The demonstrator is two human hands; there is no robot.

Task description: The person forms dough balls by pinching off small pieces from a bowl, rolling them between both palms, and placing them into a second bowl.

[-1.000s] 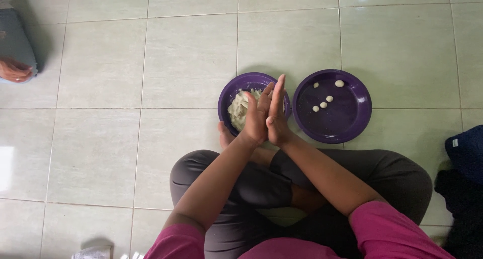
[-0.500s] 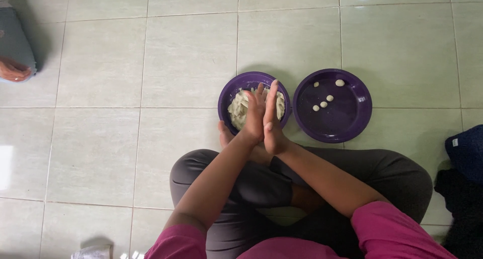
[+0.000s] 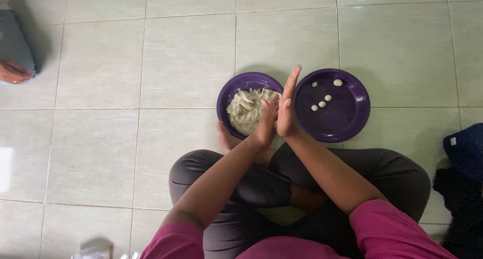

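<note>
Because the left hand (image 3: 265, 124) and right hand (image 3: 288, 110) are pressed palm to palm at mid-frame above the dough bowl (image 3: 232, 90), any hidden dough piece could slip out onto the floor (image 3: 126, 138), missing the plate (image 3: 358, 118).

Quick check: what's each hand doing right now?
Left hand: flat, palm pressed against the right, above the dough bowl; anything between the palms is hidden.
Right hand: flat, fingers straight, pressed against the left; holding cannot be told.

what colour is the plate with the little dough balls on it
Dark purple; the plate shows best in the head view, the only one.
</note>
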